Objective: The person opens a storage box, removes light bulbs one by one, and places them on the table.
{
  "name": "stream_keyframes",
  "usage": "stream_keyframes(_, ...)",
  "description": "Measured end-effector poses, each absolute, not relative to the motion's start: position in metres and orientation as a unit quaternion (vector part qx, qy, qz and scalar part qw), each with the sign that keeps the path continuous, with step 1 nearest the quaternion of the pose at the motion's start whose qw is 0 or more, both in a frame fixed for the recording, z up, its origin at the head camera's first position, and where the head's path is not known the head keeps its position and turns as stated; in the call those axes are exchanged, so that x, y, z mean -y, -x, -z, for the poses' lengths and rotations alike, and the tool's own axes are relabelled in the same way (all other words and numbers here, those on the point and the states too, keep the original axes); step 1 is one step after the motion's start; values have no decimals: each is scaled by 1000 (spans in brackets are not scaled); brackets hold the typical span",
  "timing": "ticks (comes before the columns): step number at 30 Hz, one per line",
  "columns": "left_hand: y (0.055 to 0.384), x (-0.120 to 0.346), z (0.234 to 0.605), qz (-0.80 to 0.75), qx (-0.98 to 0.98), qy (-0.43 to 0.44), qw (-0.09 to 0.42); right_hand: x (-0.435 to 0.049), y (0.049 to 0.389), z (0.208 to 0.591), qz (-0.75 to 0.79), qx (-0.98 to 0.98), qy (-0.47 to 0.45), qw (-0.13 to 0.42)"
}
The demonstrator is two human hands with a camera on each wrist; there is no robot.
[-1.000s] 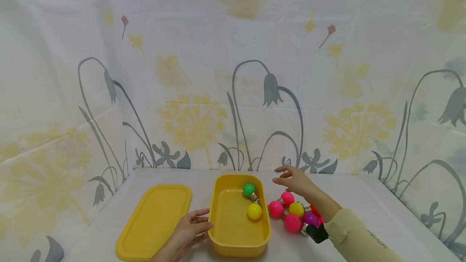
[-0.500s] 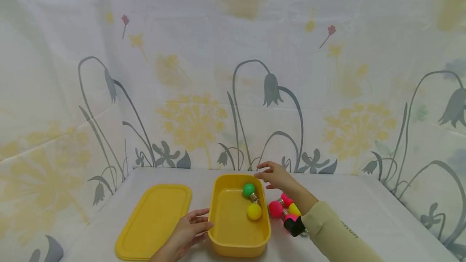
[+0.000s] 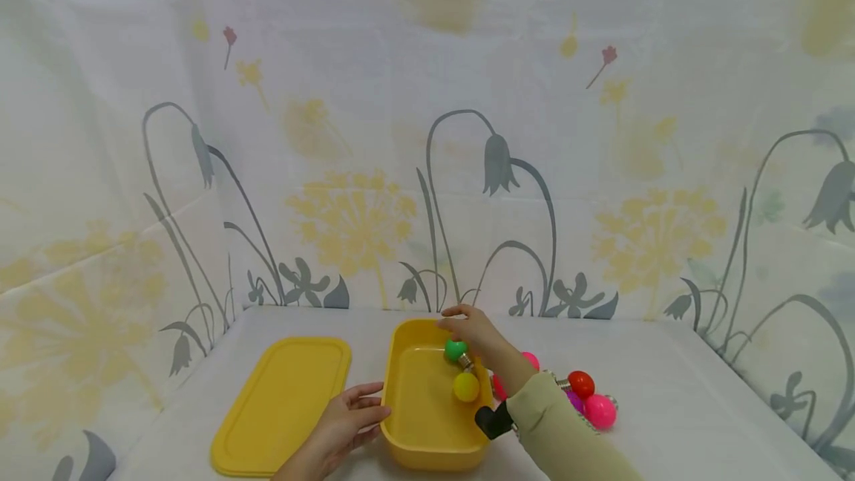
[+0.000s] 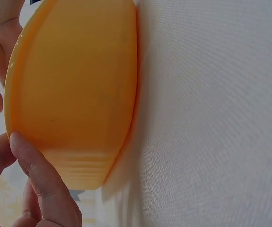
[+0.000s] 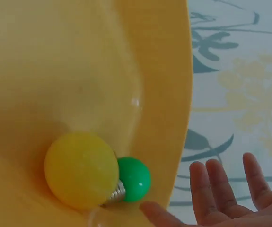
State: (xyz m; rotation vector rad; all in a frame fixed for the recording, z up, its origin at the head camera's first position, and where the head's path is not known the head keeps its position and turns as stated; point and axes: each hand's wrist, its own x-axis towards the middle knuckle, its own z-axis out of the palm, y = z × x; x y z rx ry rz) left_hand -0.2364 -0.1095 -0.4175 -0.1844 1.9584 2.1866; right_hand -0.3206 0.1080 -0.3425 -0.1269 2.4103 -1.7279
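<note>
A yellow plastic box point(image 3: 424, 414) sits on the white table with a green light bulb point(image 3: 456, 350) and a yellow light bulb point(image 3: 465, 387) inside, near its right wall. My left hand point(image 3: 346, 421) pinches the box's left rim; in the left wrist view one finger lies on the outer wall point(image 4: 79, 85) and another passes behind the rim. Over the box's far right corner hovers my right hand point(image 3: 476, 331), fingers apart and nothing in them. Both bulbs show close to its fingertips point(image 5: 199, 179) in the right wrist view, metal screw base on the green one.
Left of the box lies a flat yellow lid point(image 3: 287, 399). More bulbs lie on the table to the right, partly behind the right forearm, among them a red bulb point(image 3: 580, 384) and a pink bulb point(image 3: 600, 411). A flower-printed curtain point(image 3: 374, 132) stands behind.
My right hand has moved left from above the loose bulbs to the box's far right corner, uncovering the red and pink bulbs. The left hand and box have stayed put.
</note>
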Motion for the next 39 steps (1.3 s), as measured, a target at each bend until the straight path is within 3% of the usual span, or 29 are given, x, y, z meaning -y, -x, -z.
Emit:
stream_keyframes(13,238,112,421,-737,-665,65,100,-89,325,368,633,-759,26,150)
stream_keyframes(28,239,110,422,-734,-669,57,98,-83,349,394,567,-815,-9,122)
stream_keyframes(34,238,110,422,-738,-667,47,96,-81,383,436,567,-814,69,104)
stream_keyframes(39,239,110,421,-735,-668,56,100,-68,359,415,532,-838,44,112)
